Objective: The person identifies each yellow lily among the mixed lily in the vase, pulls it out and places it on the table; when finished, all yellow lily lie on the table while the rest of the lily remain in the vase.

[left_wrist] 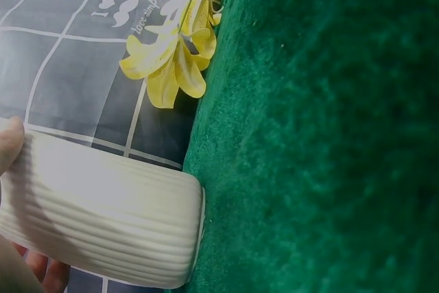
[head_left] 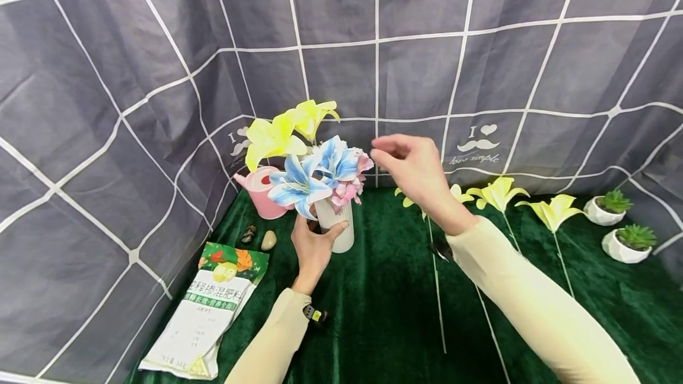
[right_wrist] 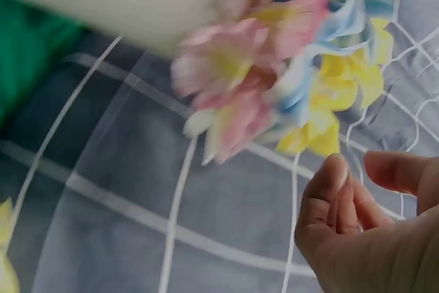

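Observation:
A white ribbed vase (head_left: pixel 342 231) stands on the green cloth, and my left hand (head_left: pixel 312 249) grips it with thumb and fingers on either side. In the left wrist view the vase (left_wrist: pixel 113 207) shows its lower ribbed part. It holds blue lilies (head_left: pixel 301 185), pink flowers (head_left: pixel 347 191) and yellow lilies (head_left: pixel 274 138). My right hand (head_left: pixel 418 165) is raised just right of the bouquet. Its fingers are loosely bent with nothing between them; the right wrist view shows a gap between thumb and forefinger of this hand (right_wrist: pixel 363 228).
A pink watering can (head_left: pixel 267 200), pebbles (head_left: pixel 269 240) and a fertilizer bag (head_left: pixel 213 307) lie to the left. Several long-stemmed yellow lilies (head_left: pixel 555 215) lie on the green cloth (head_left: pixel 384 313) at right. Farther right sit two potted succulents (head_left: pixel 629 248). Grey checked fabric (head_left: pixel 416 76) hangs behind.

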`<state>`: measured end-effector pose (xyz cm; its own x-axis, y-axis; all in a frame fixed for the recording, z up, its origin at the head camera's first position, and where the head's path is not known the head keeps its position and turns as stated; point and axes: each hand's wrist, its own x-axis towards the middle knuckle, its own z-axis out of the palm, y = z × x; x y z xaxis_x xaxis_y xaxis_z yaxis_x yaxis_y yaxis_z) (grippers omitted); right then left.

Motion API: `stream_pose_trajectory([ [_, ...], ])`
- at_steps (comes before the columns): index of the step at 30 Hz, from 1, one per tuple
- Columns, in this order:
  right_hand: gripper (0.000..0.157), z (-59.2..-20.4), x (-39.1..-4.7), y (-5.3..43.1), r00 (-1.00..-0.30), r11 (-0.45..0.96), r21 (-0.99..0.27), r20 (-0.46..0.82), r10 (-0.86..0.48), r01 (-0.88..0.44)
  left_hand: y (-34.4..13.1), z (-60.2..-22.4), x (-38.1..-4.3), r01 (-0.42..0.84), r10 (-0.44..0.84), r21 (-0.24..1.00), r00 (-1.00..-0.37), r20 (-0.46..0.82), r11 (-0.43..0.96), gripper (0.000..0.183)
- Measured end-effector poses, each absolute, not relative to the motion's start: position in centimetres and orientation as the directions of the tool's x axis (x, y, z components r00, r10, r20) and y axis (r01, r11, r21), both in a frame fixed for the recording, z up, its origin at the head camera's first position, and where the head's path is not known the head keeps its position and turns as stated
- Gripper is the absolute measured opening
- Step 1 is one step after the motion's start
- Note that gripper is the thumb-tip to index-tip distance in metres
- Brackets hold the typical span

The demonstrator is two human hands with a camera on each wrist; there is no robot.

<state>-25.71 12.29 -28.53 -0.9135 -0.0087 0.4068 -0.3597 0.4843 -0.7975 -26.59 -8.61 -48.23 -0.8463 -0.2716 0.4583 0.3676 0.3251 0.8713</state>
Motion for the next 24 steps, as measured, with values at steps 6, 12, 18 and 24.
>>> stream_pose_trajectory([
  [6, 0.018, -25.6, -28.5, 8.4, -0.913, 0.458, -0.797, 0.397, -0.094, -0.394, -8.6, -48.3, -26.6, 0.377, -0.270, 0.858, -0.837, 0.477, 0.349, 0.075],
  [12, 0.016, -25.2, -32.4, 5.5, -0.925, 0.558, -0.742, 0.345, -0.159, -0.373, -8.7, -48.4, -26.7, 0.389, -0.276, 0.854, -0.828, 0.489, 0.346, 0.075],
  [18, 0.012, -25.4, -34.5, 4.0, -0.961, 0.611, -0.743, 0.183, -0.209, -0.274, -8.7, -48.6, -26.8, 0.380, -0.262, 0.859, -0.840, 0.476, 0.343, 0.076],
  [24, 0.012, -25.7, -35.4, 3.2, -0.949, 0.659, -0.696, 0.106, -0.297, -0.284, -8.8, -48.5, -27.0, 0.406, -0.258, 0.848, -0.827, 0.500, 0.341, 0.072],
])
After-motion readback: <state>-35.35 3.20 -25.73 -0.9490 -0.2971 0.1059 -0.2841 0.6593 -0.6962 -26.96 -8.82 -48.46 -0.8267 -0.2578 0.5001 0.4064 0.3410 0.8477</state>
